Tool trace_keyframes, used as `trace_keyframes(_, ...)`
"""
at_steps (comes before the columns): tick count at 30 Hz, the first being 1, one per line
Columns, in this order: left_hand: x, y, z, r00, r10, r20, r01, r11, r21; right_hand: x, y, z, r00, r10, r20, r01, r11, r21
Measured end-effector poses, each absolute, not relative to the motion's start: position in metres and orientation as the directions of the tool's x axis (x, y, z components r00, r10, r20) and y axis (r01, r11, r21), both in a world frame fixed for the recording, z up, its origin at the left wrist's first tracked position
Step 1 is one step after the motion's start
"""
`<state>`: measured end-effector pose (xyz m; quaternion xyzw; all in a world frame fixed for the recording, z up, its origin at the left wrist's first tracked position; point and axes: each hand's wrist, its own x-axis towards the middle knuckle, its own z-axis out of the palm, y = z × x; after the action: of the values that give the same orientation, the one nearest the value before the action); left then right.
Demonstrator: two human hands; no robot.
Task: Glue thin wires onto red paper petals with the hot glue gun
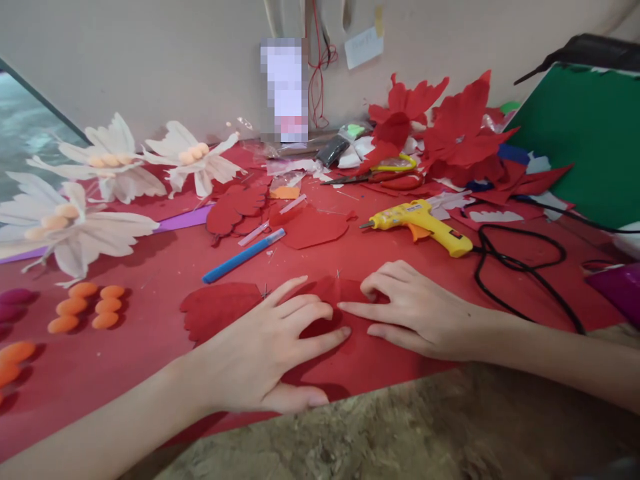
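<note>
My left hand [273, 350] lies flat with fingers spread on a red felt petal piece [325, 327] near the table's front edge. My right hand [407, 310] presses on the same piece from the right, its index finger stretched toward my left fingers and the other fingers curled down. A second red scalloped petal [215, 308] lies just left of my left hand. Both hands rest on the red felt sheet [165, 267] that covers the table.
A yellow glue gun [425, 223] with a black cord [520, 267] lies behind my right hand. A blue pen [243, 255], red petals [235, 207], white fabric flowers [110, 163], orange pom-poms [85, 307], scissors [380, 170], red flowers [450, 127] and a green sheet [585, 133] surround them.
</note>
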<state>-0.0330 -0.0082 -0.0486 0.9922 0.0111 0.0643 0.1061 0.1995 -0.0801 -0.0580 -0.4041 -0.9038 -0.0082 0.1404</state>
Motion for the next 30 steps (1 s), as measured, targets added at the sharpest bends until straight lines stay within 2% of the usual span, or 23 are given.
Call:
trace_keyframes(5, -0.034, -0.008, -0.049, 0.989, 0.029, 0.144, -0.005, -0.973, 0.229, 0.196, -0.075, -0.063, -0.606, 0.751, 0.26, 0.778, 0.628, 0.001)
trace_keyframes(11, -0.034, -0.008, -0.051, 0.986, 0.033, 0.162, -0.006, -0.973, 0.23, 0.192, -0.075, -0.067, -0.544, 0.793, 0.273, 0.825, 0.565, 0.003)
trace_keyframes(17, -0.034, -0.009, -0.051, 0.986, 0.085, 0.146, 0.046, -0.968, 0.247, 0.193, -0.079, -0.074, -0.443, 0.817, 0.37, 0.882, 0.47, 0.018)
trace_keyframes(23, -0.025, -0.015, -0.048, 0.978, 0.207, -0.021, 0.207, -0.955, 0.211, 0.191, -0.08, -0.074, -0.438, 0.776, 0.454, 0.879, 0.476, 0.035)
trace_keyframes(26, -0.021, -0.014, -0.047, 0.963, 0.266, -0.039, 0.268, -0.937, 0.225, 0.191, -0.079, -0.073, -0.434, 0.783, 0.446, 0.881, 0.473, 0.027)
trace_keyframes(30, -0.018, -0.012, -0.047, 0.947, 0.314, -0.062, 0.32, -0.93, 0.183, 0.191, -0.078, -0.073, -0.426, 0.8, 0.422, 0.885, 0.465, 0.013)
